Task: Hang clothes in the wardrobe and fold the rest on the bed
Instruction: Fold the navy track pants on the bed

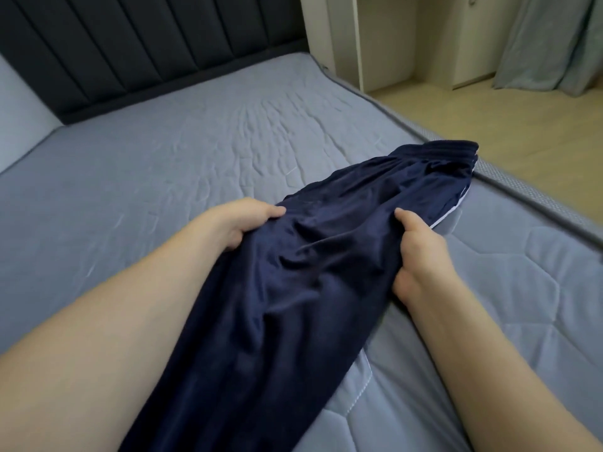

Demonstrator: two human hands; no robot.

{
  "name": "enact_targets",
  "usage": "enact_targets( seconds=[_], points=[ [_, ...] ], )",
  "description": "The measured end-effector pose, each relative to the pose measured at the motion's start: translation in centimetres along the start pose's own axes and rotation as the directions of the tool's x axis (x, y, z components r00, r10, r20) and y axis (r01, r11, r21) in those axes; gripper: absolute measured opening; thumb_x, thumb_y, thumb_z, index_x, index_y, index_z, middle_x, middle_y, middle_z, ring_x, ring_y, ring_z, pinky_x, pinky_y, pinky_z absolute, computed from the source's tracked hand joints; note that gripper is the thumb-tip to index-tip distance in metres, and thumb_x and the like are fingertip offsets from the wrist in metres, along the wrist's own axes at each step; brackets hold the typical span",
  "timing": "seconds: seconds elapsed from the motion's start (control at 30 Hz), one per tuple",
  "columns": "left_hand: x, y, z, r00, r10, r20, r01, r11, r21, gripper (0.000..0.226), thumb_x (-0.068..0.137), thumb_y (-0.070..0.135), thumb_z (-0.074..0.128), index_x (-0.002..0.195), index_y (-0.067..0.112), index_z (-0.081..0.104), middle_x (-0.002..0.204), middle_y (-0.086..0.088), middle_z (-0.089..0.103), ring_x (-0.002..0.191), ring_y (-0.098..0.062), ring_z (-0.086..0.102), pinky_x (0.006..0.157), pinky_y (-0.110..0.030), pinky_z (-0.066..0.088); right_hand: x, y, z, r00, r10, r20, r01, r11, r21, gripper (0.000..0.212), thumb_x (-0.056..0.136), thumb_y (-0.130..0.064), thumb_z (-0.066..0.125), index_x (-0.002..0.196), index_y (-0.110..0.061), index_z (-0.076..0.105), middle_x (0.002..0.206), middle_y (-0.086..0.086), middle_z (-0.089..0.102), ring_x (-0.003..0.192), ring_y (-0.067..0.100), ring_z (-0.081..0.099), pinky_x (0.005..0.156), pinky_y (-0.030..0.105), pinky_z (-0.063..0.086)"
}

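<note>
**Navy trousers stretched across bed, both hands gripping mid-length**

Seen from head cam: dark navy, shiny-fabric trousers w/ ribbed waistband and thin white side piping (326, 256) laid on grey-blue quilted mattress of bed (163, 158). Long axis running diagonally, from near bottom edge of view up and away toward far right, waistband end resting close to mattress's right edge, legs trailing back toward wearer of cam and out of frame. Left hand (239, 223) clenched on left edge of fabric, fingers curled under, thumb on top. Right hand (421, 252) pinching right edge, thumb pressed into cloth, fingers tucked beneath. Hands roughly level w/ each other, one on either side of garment, both about halfway along visible length; waistband lying beyond both, somewhat nearer right hand. Fabric between hands bunched and creased, not yet flat. Likely step: spreading or smoothing before a fold along long axis, i.e. across from one hand to other. Dark padded headboard (130, 44) at far end; cream wardrobe panels (375, 37) and pale curtain (548, 44) beyond bed at right, wood-look floor (489, 125) below.
</note>
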State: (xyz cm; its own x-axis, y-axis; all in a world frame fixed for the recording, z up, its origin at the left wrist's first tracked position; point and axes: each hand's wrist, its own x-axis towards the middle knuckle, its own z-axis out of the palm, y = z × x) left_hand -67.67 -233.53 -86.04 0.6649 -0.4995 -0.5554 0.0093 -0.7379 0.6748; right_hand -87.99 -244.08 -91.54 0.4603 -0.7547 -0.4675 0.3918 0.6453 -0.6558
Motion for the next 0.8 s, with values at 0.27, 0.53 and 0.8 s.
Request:
enact_targets(
  seconds=[0.27,0.53,0.8],
  points=[
    [5.0,-2.7,-0.6,0.804,0.451,-0.388,-0.135,0.774,0.619,0.051,0.097,0.055,0.031,0.125,0.017,0.050,0.130,-0.012,0.058,0.118,-0.035,0.053,0.094,-0.040,0.041,1.4,0.0,-0.3,0.995,-0.077,-0.057,0.069,0.988,-0.139,0.050,0.079,-0.031,0.066,0.125,-0.015,0.052,0.114,-0.001,0.065,0.100,0.021,0.065,0.093,0.041,0.052],
    [3.5,-6.0,-2.0,0.571,0.724,-0.387,0.028,0.454,0.890,0.066,0.097,0.056,0.017,0.094,0.007,0.061,0.097,-0.025,0.067,0.088,-0.044,0.062,0.071,-0.044,0.044,1.3,0.4,0.3,0.997,-0.015,0.079,0.008,0.996,0.093,0.033,0.093,-0.017,0.059,0.125,-0.013,0.054,0.112,0.007,0.070,0.094,0.025,0.070,0.081,0.045,0.057],
    [1.1,-11.5,-1.3,0.671,0.608,-0.425,0.033,0.548,0.836,0.061,0.094,0.063,0.020,0.107,0.009,0.044,0.093,-0.018,0.063,0.081,-0.039,0.058,0.063,-0.038,0.036,1.8,0.2,0.1,0.991,-0.103,-0.091,0.109,0.992,0.065,0.051,0.087,-0.036,0.066,0.129,-0.012,0.050,0.117,0.005,0.065,0.100,0.026,0.066,0.088,0.044,0.054]
  ],
)
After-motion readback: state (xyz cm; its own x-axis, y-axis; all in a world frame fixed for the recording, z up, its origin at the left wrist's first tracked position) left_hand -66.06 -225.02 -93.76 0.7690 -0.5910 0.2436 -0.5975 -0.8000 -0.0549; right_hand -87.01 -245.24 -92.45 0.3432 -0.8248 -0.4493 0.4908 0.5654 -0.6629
